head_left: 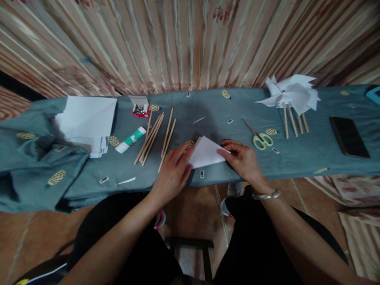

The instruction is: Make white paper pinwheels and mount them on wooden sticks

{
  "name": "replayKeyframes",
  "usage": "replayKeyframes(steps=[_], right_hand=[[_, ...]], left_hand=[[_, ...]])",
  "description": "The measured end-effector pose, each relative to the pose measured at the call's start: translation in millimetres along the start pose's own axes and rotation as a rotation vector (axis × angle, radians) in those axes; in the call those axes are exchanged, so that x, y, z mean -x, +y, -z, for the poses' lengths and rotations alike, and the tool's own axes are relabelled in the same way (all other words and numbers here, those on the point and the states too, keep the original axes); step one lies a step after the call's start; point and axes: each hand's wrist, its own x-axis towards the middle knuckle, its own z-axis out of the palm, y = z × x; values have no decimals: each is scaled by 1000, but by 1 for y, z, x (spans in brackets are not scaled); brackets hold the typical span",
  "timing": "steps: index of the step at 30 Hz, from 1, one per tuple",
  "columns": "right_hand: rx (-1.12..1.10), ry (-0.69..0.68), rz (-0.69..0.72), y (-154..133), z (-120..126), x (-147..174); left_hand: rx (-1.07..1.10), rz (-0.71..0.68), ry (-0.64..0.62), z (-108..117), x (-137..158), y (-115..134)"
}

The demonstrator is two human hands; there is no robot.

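Note:
A white sheet of paper [207,153], folded into a triangle, lies at the front middle of the cloth-covered table. On its left corner rest the fingers of my left hand [175,170], which press it against the cloth. My right hand [242,158] pinches the right corner between thumb and fingers. Just left of my left hand are several thin wooden sticks [152,138]. Scissors with pale green handles [261,140] lie beyond my right hand, blades pointing away. A narrow paper scrap [198,120] sits behind the folded sheet.
To the left are stacked white paper [89,118], a glue stick [130,139] and an open red box of metal pins [140,109]. White paper pinwheels [293,95] on sticks lie at the back right, near a black phone [349,136]. A curtain [190,47] hangs behind the table.

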Motion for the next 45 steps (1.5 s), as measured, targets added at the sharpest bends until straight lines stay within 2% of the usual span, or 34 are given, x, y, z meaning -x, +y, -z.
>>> replayKeyframes(steps=[3,5,11,45], right_hand=[[38,2,27,0,-2,-4],[65,0,48,0,-2,-6],[119,-17,71,0,-2,-9],[277,27,139,-6,-9,-10]], left_hand=[[-104,-192,-95,-4,-3,13],[-122,-265,-187,-12,-4,21],[-158,-184,-316,-35,-8,23],[-207,-160,-358,-37,-9,18]])
